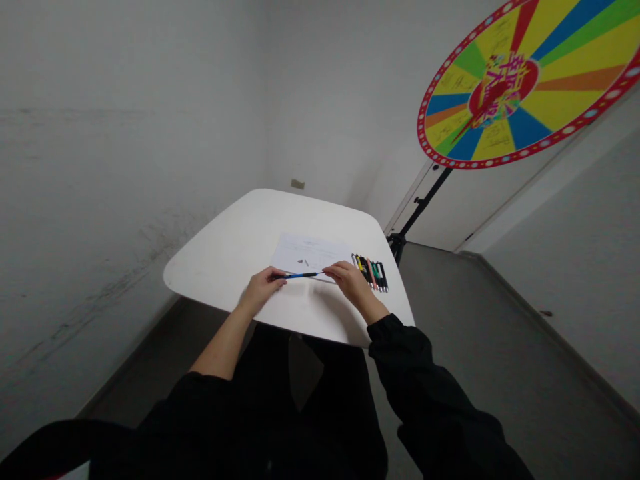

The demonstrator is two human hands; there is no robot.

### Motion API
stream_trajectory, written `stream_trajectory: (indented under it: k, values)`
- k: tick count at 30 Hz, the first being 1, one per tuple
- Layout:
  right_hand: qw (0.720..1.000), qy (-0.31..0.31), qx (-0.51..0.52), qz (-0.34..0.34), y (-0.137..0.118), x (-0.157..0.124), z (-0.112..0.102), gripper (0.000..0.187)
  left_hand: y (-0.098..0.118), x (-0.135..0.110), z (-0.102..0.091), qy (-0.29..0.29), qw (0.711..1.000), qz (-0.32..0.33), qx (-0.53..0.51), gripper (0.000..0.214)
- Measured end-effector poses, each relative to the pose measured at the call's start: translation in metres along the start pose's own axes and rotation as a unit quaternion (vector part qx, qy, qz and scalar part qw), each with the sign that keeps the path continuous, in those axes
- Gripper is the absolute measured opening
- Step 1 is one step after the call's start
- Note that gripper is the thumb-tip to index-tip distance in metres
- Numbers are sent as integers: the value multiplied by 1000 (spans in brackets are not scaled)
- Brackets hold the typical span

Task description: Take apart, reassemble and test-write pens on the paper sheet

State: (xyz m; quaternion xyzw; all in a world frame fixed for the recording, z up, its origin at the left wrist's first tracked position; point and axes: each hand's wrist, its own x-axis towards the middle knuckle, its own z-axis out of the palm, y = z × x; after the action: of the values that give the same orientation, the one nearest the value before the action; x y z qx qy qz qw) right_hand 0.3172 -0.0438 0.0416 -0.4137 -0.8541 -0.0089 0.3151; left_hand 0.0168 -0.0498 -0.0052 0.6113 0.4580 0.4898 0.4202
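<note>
Over the near edge of the white paper (314, 248), a blue pen barrel with a black grip (301, 275) lies level between my two hands. My left hand (261, 288) is closed round its left end. At the opposite end, the fingers of my right hand (349, 280) pinch a thin rod (321, 273) in line with the barrel, which looks like a pen refill. How far it sits inside the barrel is too small to tell. Just beyond the barrel, a small dark cone-shaped piece (300, 261) and a short thin piece (307, 263) rest on the paper.
Several pens (373, 273) lie side by side on the white table (225, 247), right of the paper. Walls stand behind and to the left. A colourful prize wheel (505, 93) on a black stand (417, 212) rises at the right, beyond the table.
</note>
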Motion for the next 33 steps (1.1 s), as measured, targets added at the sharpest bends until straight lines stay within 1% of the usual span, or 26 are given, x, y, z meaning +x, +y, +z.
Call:
stream_trajectory:
  k: [4, 6, 8, 11, 16, 20, 25, 30, 33]
  values:
    - [999, -2, 37, -1, -15, 2, 4, 21, -3, 1, 0, -4, 1000, 2, -16, 28]
    - [998, -1, 58, 11, -18, 1, 4, 23, -4, 2, -1, -6, 1000, -3, -25, 28]
    - [997, 7, 75, 29, -17, 0, 2, 25, -3, 1, -1, -6, 999, -8, -31, 28]
    - [995, 24, 84, 51, -11, -4, 0, 18, -1, 1, -1, -8, 999, -13, -40, 29]
    - [993, 40, 94, 56, -9, -5, -1, 17, -1, 0, -1, -9, 999, -11, -45, 29]
    - [993, 31, 97, 61, -15, -3, 2, 18, -6, 2, 0, -7, 999, -9, -48, 28]
    - [990, 35, 114, 75, -23, 0, 4, 18, -7, 2, -1, -11, 999, 2, -47, 27]
    - [986, 1, 138, 99, -29, 2, 5, 21, -6, 2, -2, -13, 999, 3, -34, 26]
    - [983, -1, 150, 108, -31, 3, 7, 22, -7, 2, -2, -10, 999, -2, -43, 26]
